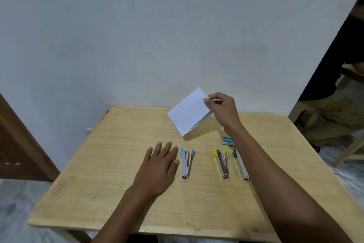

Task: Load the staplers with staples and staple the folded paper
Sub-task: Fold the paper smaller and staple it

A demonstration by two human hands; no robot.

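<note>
Three staplers in a row on the table — blue-tipped stapler, yellow-tipped stapler, green-tipped stapler, the last partly hidden by the right forearm. One staple box just behind the yellow and green ones. One folded paper tilted in the air over the table's far side — right hand grip pinches its edge. Grip of the left hand wide, fingers straight, holding nothing, just beside the blue-tipped stapler.

A: How many staplers?
B: Three: one blue-tipped stapler, one yellow-tipped stapler, one green-tipped stapler
A: Paper and staples?
B: One folded paper, one staple box
A: Hands?
B: Two, a left hand and a right hand, plus one table
</note>
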